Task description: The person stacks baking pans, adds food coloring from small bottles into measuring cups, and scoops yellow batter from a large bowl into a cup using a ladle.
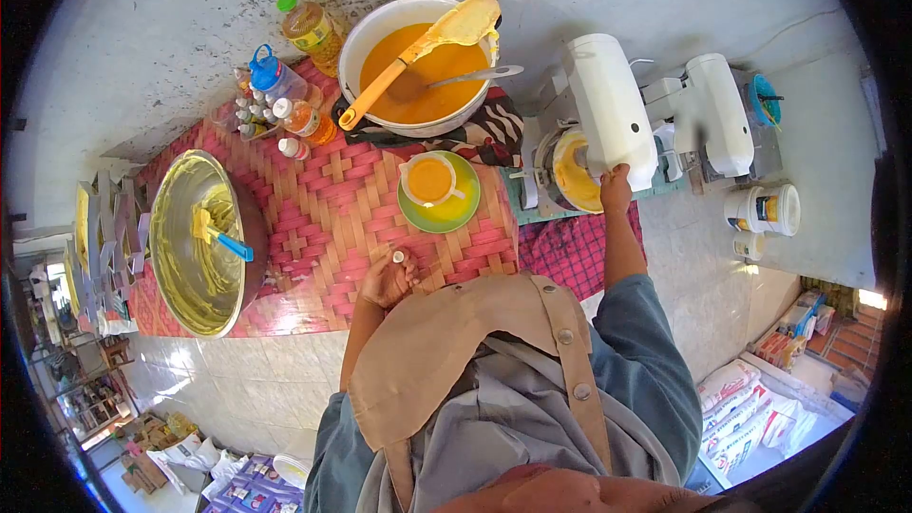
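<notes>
My right hand is up against the front end of the white stand mixer, its fingers closed at the edge of the mixer's head. Below that head sits a metal mixing bowl with yellow batter in it. My left hand rests palm up near the table's front edge, fingers curled round a small white cap; whether a bottle is attached to it I cannot tell. Just beyond it a white measuring cup of orange liquid stands on a green plate.
A white pot of orange liquid holds a ladle, with a batter-coated spatula across it. Several bottles stand left of it. A large steel bowl with a blue-handled spatula is at left. A second mixer stands right.
</notes>
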`<state>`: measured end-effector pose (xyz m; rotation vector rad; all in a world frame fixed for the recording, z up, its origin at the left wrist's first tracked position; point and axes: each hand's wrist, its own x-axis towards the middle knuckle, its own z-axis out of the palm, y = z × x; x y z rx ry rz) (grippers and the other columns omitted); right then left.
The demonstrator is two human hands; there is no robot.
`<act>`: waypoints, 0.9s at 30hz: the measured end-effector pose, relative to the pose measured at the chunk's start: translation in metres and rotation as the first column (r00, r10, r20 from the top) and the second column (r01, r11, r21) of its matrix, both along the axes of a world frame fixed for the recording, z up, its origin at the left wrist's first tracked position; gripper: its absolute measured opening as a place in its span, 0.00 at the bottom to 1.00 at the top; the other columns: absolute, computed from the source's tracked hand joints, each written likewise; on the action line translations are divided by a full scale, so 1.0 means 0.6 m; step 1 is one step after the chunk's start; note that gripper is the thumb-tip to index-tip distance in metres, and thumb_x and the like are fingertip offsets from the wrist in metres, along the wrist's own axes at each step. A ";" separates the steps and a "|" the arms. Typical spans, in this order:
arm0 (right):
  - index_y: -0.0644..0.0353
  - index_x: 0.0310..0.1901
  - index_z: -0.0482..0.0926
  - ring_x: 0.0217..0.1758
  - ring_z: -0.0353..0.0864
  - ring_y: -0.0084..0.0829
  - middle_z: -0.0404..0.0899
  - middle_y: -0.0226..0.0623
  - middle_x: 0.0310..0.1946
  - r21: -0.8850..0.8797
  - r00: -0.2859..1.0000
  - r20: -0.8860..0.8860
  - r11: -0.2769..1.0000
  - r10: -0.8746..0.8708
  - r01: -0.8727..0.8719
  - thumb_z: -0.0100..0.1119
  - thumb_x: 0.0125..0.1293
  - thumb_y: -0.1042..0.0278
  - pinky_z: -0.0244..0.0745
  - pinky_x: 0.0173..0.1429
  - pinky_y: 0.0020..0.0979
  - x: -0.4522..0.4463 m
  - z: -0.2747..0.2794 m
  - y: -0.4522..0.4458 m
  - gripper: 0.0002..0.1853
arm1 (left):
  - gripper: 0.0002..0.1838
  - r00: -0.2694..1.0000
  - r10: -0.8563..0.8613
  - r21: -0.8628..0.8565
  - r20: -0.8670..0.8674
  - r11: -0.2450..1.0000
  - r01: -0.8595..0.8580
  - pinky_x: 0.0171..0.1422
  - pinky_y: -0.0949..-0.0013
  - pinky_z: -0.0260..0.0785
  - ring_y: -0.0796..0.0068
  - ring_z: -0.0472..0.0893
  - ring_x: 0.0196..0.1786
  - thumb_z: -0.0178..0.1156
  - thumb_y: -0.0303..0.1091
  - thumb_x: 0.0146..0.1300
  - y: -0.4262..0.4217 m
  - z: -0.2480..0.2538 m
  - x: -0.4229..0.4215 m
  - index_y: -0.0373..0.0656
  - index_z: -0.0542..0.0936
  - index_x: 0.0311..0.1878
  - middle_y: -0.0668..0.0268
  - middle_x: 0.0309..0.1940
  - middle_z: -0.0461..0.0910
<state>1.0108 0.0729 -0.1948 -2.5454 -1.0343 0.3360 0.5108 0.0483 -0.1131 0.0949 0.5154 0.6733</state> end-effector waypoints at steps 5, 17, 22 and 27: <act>0.55 0.48 0.59 0.39 0.78 0.50 0.77 0.42 0.38 0.068 1.000 0.016 0.997 0.024 -0.025 0.55 0.58 0.65 0.71 0.41 0.44 0.006 -0.015 -0.003 0.19 | 0.14 1.000 -0.001 -0.003 0.028 1.000 0.001 0.39 0.67 0.67 0.72 0.71 0.36 0.51 0.46 0.62 -0.001 -0.007 -0.002 0.45 0.72 0.39 0.68 0.29 0.69; 0.56 0.46 0.60 0.37 0.77 0.52 0.77 0.49 0.33 0.085 0.999 -0.019 0.996 0.032 -0.030 0.54 0.60 0.61 0.71 0.39 0.45 0.000 -0.003 -0.008 0.18 | 0.12 1.000 0.010 -0.020 0.018 1.000 -0.009 0.41 0.66 0.66 0.72 0.70 0.36 0.47 0.45 0.65 -0.003 -0.002 -0.002 0.47 0.71 0.37 0.67 0.29 0.67; 0.59 0.45 0.65 0.38 0.78 0.51 0.77 0.51 0.33 0.153 0.993 -0.116 0.987 -0.033 0.051 0.56 0.60 0.58 0.72 0.40 0.44 -0.004 0.007 -0.017 0.18 | 0.12 0.999 -0.027 0.024 0.031 0.999 0.027 0.42 0.66 0.67 0.72 0.70 0.37 0.47 0.44 0.65 -0.002 -0.006 -0.003 0.45 0.71 0.37 0.66 0.31 0.69; 0.62 0.44 0.71 0.30 0.78 0.34 0.77 0.40 0.30 0.333 0.945 -0.318 0.923 -0.083 0.193 0.54 0.62 0.56 0.72 0.33 0.33 -0.015 -0.002 -0.033 0.17 | 0.10 0.993 -0.079 0.088 -0.086 0.992 0.087 0.45 0.68 0.66 0.73 0.71 0.38 0.50 0.41 0.64 -0.002 0.017 0.004 0.45 0.71 0.40 0.66 0.33 0.71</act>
